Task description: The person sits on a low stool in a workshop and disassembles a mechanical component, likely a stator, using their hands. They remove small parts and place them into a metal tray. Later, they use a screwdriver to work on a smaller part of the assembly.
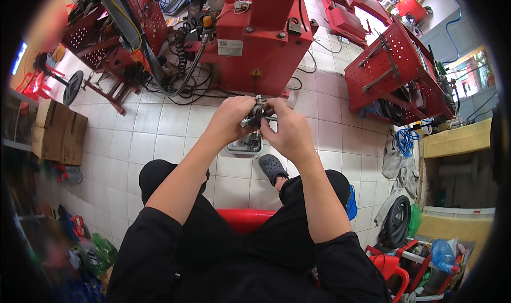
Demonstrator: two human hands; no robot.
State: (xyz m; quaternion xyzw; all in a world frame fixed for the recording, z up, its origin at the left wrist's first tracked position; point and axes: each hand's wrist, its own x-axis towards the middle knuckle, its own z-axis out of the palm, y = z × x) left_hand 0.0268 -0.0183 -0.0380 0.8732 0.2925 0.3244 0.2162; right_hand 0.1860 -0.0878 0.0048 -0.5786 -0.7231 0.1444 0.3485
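A small metal assembly (254, 113) with silver fittings and a dark body is held up between my hands at the middle of the view. My left hand (234, 117) grips it from the left, fingers curled round its upper side. My right hand (287, 130) is closed from the right on a thin dark rod (272, 119) at the assembly, thumb and forefinger against it; whether the rod is a separate tool I cannot tell. Below, a shallow metal tray (237, 150) with small metal pieces lies on the tiled floor, partly hidden by the held assembly.
A red machine (250, 63) with cables stands ahead, with red perforated carts (380, 74) at the sides. Cardboard boxes (53, 133) sit at left. A black tube (396, 223), bags and a red rack are at lower right. My dark-clog foot (271, 166) rests below the hands.
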